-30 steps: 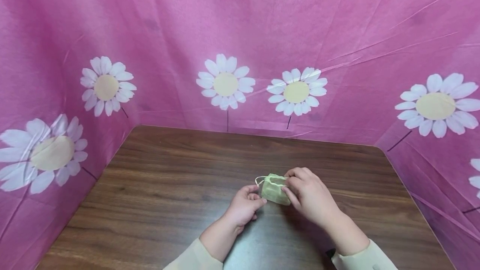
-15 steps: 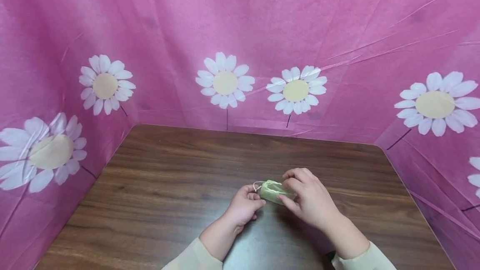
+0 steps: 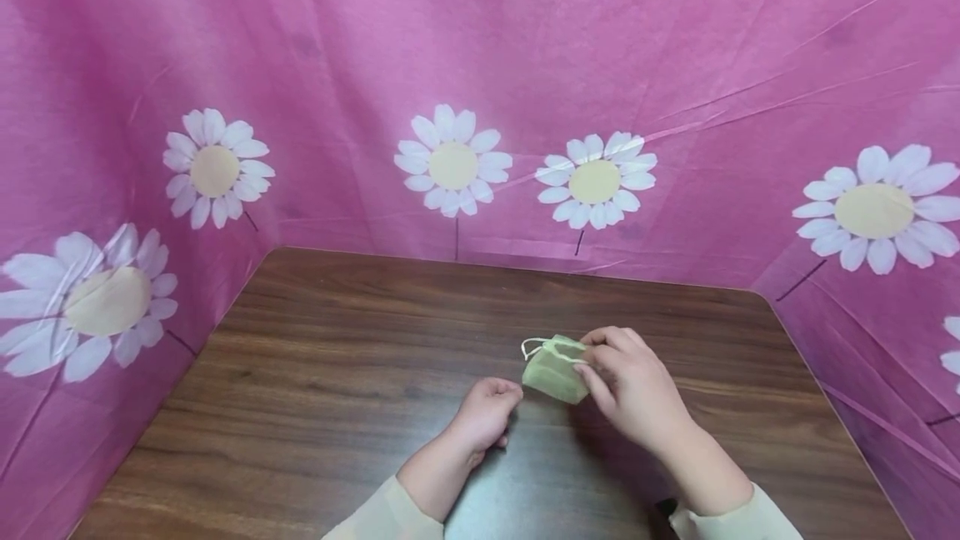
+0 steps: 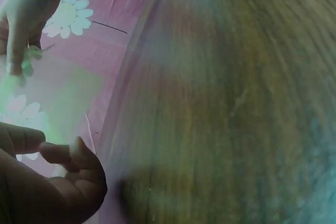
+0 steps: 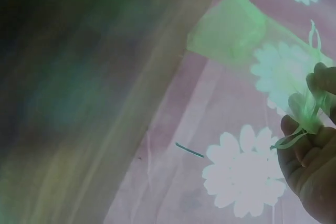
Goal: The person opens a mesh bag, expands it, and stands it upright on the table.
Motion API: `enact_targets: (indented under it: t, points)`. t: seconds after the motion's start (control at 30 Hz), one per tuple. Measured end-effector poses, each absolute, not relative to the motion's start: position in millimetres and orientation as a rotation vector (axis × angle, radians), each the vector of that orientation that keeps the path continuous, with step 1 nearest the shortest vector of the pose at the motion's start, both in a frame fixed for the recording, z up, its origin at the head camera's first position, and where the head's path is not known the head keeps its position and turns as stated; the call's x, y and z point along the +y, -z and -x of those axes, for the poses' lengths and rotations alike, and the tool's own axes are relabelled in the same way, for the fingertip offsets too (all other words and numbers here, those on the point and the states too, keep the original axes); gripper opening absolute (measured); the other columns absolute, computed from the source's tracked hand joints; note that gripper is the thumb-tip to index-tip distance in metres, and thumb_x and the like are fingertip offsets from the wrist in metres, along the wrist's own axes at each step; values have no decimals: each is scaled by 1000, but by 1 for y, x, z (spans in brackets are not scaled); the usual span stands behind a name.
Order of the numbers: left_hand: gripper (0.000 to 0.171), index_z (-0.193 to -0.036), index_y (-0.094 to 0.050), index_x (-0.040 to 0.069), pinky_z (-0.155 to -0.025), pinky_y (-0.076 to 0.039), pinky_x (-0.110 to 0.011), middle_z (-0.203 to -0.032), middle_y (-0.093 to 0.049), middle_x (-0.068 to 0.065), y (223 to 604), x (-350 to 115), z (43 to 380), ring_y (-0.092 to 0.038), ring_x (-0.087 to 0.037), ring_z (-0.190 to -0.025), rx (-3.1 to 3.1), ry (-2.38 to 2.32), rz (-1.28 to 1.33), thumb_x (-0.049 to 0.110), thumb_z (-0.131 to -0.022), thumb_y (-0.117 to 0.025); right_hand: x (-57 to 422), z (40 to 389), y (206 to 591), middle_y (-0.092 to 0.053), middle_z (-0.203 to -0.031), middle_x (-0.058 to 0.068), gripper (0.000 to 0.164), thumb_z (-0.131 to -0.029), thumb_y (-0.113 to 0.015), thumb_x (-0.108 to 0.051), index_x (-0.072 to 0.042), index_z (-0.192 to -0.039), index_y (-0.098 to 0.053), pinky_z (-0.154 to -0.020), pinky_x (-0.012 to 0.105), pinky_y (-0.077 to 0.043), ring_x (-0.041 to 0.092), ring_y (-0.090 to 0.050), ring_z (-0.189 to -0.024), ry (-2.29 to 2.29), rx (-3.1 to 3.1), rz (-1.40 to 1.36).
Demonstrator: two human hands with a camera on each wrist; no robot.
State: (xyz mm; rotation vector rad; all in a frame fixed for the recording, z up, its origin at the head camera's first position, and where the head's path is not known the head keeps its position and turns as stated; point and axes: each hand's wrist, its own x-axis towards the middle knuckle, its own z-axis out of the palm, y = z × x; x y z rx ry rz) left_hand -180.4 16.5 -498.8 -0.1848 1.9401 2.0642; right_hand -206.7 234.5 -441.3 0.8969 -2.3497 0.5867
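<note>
A small sheer green drawstring pouch (image 3: 557,373) hangs above the wooden table between both hands in the head view. Its pale cord loops out at the upper left. My right hand (image 3: 637,382) pinches the gathered mouth with thumb and fingers; the right wrist view shows cord ends sticking out around those fingers (image 5: 315,85). At the lower left corner of the pouch, my left hand (image 3: 483,415) pinches the fabric between thumb and index finger. The pouch fabric (image 4: 68,98) is see-through in the left wrist view, with the daisy cloth showing behind it.
A dark wood-grain table (image 3: 360,340) spreads under the hands. Pink cloth (image 3: 337,65) printed with white daisies stands round its back and sides. A small black item (image 3: 665,508) shows by the right cuff.
The pouch has gone from folded low between the hands to spread out and slightly raised. My right hand has shifted a little right; the left fingers now pinch its lower corner.
</note>
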Motion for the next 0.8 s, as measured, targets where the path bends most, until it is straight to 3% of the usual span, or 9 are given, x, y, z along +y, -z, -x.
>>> enact_targets:
  t: [0.13, 0.3, 0.43, 0.63, 0.7, 0.8]
  points:
    - [28, -118, -66, -9, -47, -39, -15, -80, -49, 6, 501, 16, 182, -41, -6, -61, 1803, -2083, 146, 13, -102, -64, 236, 206, 433, -71, -104, 3, 17, -83, -83, -1, -14, -85, -71, -81, 28, -47, 20, -62, -94, -731, -2322, -861]
    - [14, -108, -65, 0, -51, -39, -17, -74, -47, 7, 501, 17, 184, -39, -6, -60, 1682, -2163, 136, 11, -99, -66, 235, 204, 433, -71, -102, 2, 22, -83, -82, 3, -15, -86, -71, -81, 22, -46, 19, -62, -93, -834, -2313, -861]
    - [11, -105, -66, 4, -54, -39, -19, -76, -46, 7, 499, 16, 187, -37, -6, -60, 1631, -2236, 142, 14, -101, -67, 234, 204, 434, -71, -102, 2, 23, -83, -82, 5, -15, -86, -70, -81, 23, -48, 20, -64, -94, -856, -2320, -859]
    - [30, -125, -67, -6, -57, -37, -21, -80, -43, 7, 499, 14, 188, -35, -5, -62, 1530, -2327, 152, 18, -108, -60, 233, 204, 434, -72, -101, 1, 22, -84, -82, 3, -15, -85, -70, -75, 33, -53, 19, -65, -93, -846, -2349, -819]
    - [26, -120, -71, -3, -57, -38, -20, -79, -44, 7, 499, 14, 188, -35, -5, -62, 1517, -2351, 168, 18, -107, -61, 233, 204, 434, -72, -101, 1, 22, -84, -82, 3, -15, -84, -71, -72, 35, -53, 17, -64, -91, -848, -2350, -803]
    - [13, -97, -74, 7, -56, -40, -19, -76, -46, 8, 500, 14, 188, -36, -5, -61, 1510, -2390, 197, 16, -104, -67, 233, 205, 435, -71, -100, -1, 22, -84, -82, 4, -15, -84, -71, -68, 32, -51, 15, -61, -87, -854, -2350, -778]
